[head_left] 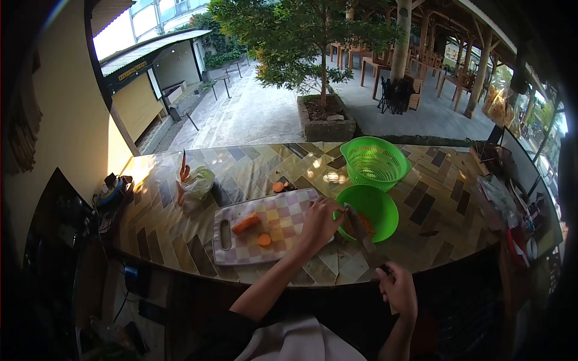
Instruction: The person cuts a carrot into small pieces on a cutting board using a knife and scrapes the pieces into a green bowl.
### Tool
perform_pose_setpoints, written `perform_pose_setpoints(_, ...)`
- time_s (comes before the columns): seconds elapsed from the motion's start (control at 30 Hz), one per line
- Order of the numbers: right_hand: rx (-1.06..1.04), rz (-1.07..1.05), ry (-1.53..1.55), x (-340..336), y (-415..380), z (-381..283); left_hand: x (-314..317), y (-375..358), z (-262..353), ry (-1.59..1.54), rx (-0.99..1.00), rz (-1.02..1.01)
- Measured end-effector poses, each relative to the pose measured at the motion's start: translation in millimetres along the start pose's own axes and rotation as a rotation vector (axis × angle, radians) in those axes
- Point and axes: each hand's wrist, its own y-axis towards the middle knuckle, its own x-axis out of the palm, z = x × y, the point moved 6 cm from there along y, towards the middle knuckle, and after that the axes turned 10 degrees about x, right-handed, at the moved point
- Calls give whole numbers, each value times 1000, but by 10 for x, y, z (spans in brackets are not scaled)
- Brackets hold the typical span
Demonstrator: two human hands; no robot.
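My right hand (pixel 400 291) is closed round the handle of a knife (pixel 360 231), its blade pointing up and away over the green bowl (pixel 386 210). At the bowl's left rim, my left hand (pixel 321 224) pinches a small piece of carrot (pixel 341 212) against the blade near the tip. Small orange bits lie inside the bowl. To the left, a checkered cutting board (pixel 280 213) carries a thick carrot chunk (pixel 245 223) and a round carrot slice (pixel 264 240). My left forearm crosses the board's right side.
A green colander (pixel 374 161) stands just behind the bowl. More carrot ends (pixel 278 187) lie beyond the board. A plastic bag (pixel 197 182) sits at the left, and plastic-wrapped items (pixel 498 201) crowd the right end of the wood-patterned table (pixel 162 225).
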Motion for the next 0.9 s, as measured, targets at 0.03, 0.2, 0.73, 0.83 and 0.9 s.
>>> perform_pose_setpoints(0.03,-17,66,-22,-45,-19,-10,165,26,-56,-10,14,-47)
perform_pose_setpoints(0.2,-89,243,-84,-108,12,171,357,89,74,-19,-14,-16)
perform_pose_setpoints(0.73,-102,238,-64,-39,107,109,112,-69,-19,-132,-39,67)
perform_pose_setpoints(0.83,-8,14,173,115,144,14,-271,-158,-85,-185,-115,185)
perform_pose_setpoints(0.9,-64,-76,182,320,176,-27,-535,-371,-208,-151,-187,240)
